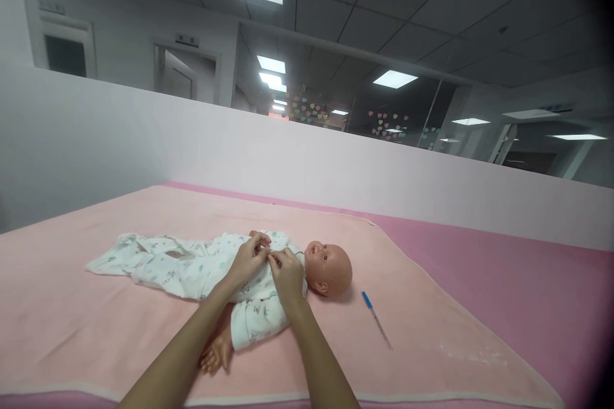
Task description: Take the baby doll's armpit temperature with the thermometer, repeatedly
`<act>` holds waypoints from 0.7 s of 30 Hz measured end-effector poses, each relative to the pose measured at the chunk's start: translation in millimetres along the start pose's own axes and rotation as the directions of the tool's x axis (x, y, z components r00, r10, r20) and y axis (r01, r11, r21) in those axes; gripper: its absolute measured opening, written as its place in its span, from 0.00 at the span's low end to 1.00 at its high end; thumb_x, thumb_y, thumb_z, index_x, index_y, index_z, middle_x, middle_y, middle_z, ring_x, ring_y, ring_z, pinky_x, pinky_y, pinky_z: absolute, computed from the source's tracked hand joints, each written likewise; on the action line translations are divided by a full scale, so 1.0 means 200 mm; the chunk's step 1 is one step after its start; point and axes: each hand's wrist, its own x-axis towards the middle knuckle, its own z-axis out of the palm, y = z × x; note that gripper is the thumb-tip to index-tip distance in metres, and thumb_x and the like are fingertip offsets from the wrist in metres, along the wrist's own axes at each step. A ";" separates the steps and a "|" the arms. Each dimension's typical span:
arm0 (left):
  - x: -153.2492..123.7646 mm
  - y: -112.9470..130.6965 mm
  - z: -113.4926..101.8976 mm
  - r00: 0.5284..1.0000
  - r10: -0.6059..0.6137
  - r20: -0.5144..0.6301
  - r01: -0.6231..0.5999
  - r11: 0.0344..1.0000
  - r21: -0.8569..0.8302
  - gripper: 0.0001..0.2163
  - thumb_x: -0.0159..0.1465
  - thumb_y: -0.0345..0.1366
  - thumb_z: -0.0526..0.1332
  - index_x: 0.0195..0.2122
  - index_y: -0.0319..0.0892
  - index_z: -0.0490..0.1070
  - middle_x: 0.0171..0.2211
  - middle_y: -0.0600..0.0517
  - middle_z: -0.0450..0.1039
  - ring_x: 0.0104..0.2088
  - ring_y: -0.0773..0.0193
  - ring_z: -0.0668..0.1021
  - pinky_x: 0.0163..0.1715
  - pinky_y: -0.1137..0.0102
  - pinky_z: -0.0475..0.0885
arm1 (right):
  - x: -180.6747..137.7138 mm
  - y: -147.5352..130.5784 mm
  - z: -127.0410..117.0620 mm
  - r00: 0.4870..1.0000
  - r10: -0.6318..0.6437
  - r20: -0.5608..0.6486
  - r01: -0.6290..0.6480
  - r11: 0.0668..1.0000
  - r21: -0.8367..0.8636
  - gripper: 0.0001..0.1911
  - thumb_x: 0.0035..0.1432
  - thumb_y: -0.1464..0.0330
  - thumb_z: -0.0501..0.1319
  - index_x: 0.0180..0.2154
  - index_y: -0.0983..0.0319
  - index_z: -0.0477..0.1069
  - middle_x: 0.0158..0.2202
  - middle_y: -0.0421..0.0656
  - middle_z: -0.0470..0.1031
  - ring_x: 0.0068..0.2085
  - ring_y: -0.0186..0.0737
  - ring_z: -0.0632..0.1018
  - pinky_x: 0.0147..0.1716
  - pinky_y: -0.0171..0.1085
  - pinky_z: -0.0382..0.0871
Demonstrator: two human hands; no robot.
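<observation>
A baby doll [333, 270] lies on its back with its head to the right. It wears a white long-sleeved romper [261, 319] printed with small coloured figures. At the chest, my left hand [248, 261] pinches the front of the romper with thumb and fingers. My right hand [288, 273], close beside it, has its fingers closed on the same front edge nearer the neck. Any fastener between the fingertips is too small to make out. One doll hand [218, 353] sticks out of the near sleeve, beside my left forearm. The romper's leg part stretches off to the left.
The doll rests on a pale pink blanket [432, 326] over a darker pink mat [527, 268]. Right of its head lies a pen [377, 319] with a blue cap. A low white wall [307, 163] runs behind, with windows above it.
</observation>
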 end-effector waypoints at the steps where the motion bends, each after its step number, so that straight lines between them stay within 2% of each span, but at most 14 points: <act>1: 0.00 0.01 0.00 1.000 0.009 0.002 -0.009 1.000 0.000 0.06 0.54 0.32 0.52 0.32 0.42 0.65 0.28 0.55 0.66 0.25 0.69 0.65 0.26 0.73 0.61 | 0.00 0.00 0.00 1.000 0.021 -0.003 -0.021 1.000 0.014 0.07 0.57 0.69 0.55 0.31 0.60 0.72 0.28 0.39 0.71 0.29 0.33 0.71 0.28 0.31 0.59; 3: 0.00 0.03 -0.01 1.000 0.019 0.008 -0.019 1.000 0.004 0.05 0.54 0.33 0.52 0.31 0.42 0.65 0.28 0.55 0.66 0.25 0.69 0.65 0.27 0.73 0.61 | 0.00 0.00 -0.01 0.998 0.062 -0.021 -0.061 0.998 0.035 0.06 0.56 0.68 0.56 0.35 0.61 0.71 0.31 0.40 0.73 0.31 0.35 0.73 0.29 0.32 0.60; 6: 0.00 0.05 -0.02 1.000 0.020 0.024 -0.021 0.999 0.047 0.05 0.56 0.34 0.52 0.31 0.42 0.65 0.26 0.56 0.65 0.25 0.69 0.65 0.27 0.73 0.61 | 0.00 0.00 -0.01 0.996 0.072 -0.052 -0.069 0.997 0.045 0.15 0.56 0.68 0.56 0.46 0.62 0.66 0.41 0.44 0.74 0.38 0.39 0.74 0.35 0.34 0.63; 8: -0.01 0.06 -0.02 0.999 0.028 0.045 -0.031 0.996 0.085 0.05 0.56 0.35 0.52 0.31 0.42 0.65 0.25 0.56 0.65 0.25 0.68 0.65 0.28 0.73 0.61 | -0.01 0.00 -0.01 0.998 0.046 -0.038 -0.044 0.998 0.045 0.17 0.57 0.68 0.55 0.49 0.61 0.65 0.44 0.44 0.73 0.41 0.40 0.74 0.37 0.34 0.63; 11: -0.01 0.06 -0.02 0.996 0.052 0.068 -0.061 0.990 0.126 0.06 0.56 0.34 0.51 0.31 0.43 0.66 0.26 0.56 0.67 0.25 0.68 0.65 0.28 0.73 0.61 | -0.01 0.00 0.00 0.999 0.032 -0.006 -0.032 0.999 0.036 0.13 0.57 0.69 0.54 0.45 0.59 0.69 0.39 0.42 0.76 0.38 0.39 0.75 0.36 0.34 0.63; 18: -0.02 0.05 -0.01 0.993 0.094 0.064 -0.105 0.975 0.197 0.06 0.56 0.32 0.50 0.29 0.43 0.65 0.26 0.56 0.68 0.24 0.69 0.66 0.29 0.73 0.62 | -0.01 0.00 0.00 0.998 0.037 -0.042 -0.036 0.999 0.039 0.09 0.57 0.70 0.54 0.35 0.59 0.73 0.31 0.40 0.75 0.30 0.35 0.73 0.30 0.32 0.61; 21: -0.02 0.06 -0.04 0.997 0.076 0.032 -0.082 0.947 0.310 0.07 0.57 0.33 0.49 0.31 0.43 0.66 0.26 0.55 0.69 0.25 0.67 0.69 0.29 0.72 0.62 | -0.01 0.00 0.00 0.999 0.020 -0.047 -0.018 0.999 0.035 0.08 0.57 0.69 0.55 0.33 0.59 0.73 0.30 0.40 0.75 0.31 0.35 0.73 0.30 0.31 0.61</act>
